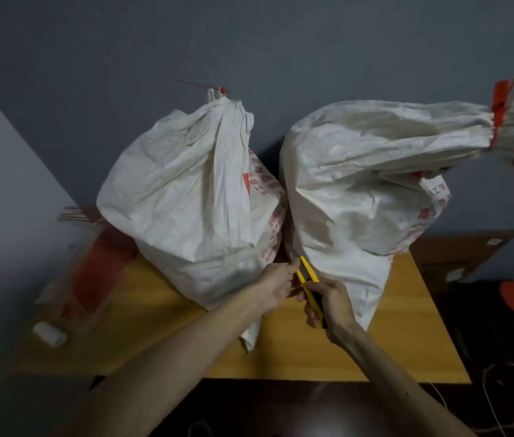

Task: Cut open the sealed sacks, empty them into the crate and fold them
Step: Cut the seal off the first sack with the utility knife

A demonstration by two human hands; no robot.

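Two white sacks stand side by side on the wooden table [161, 326]. The left sack [192, 197] and right sack [353, 184] touch, and each neck is bound with a red tie [214, 88]. My right hand [331, 302] grips the yellow utility knife [309, 279], fingers curled round its handle. My left hand [276, 280] pinches the knife's fore end, low between the sacks.

two white tied sacks [192, 197] [359, 184], upright, touching
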